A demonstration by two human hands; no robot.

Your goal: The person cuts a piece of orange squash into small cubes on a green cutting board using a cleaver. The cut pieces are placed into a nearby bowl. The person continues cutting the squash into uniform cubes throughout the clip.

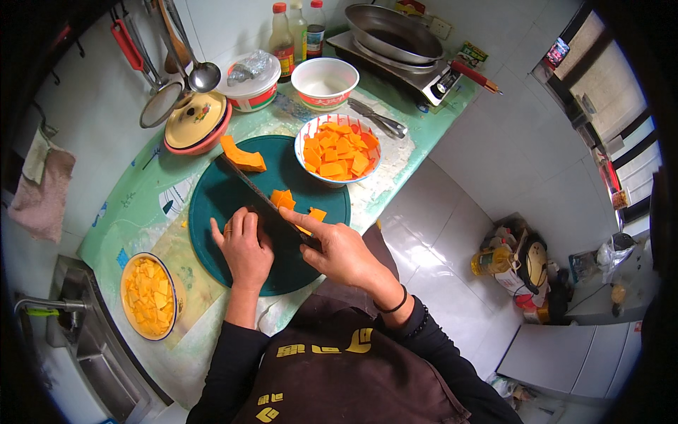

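My right hand grips a kitchen knife, index finger along its spine, over a round green cutting board. Beside the blade, my left hand has bent fingers; whether a piece lies under them is hidden. Small orange squash pieces lie on the board just past the blade, with more near my right fingers. A curved squash wedge rests at the board's far edge, near the knife's tip. A bowl of orange squash slices stands at the board's far right; a bowl of yellower pieces stands at the left.
Behind the board are a lidded enamel pot, a lidded tub, an open white tub, bottles and peeling tools. A pan sits on a portable stove. The sink is left; ladles hang above.
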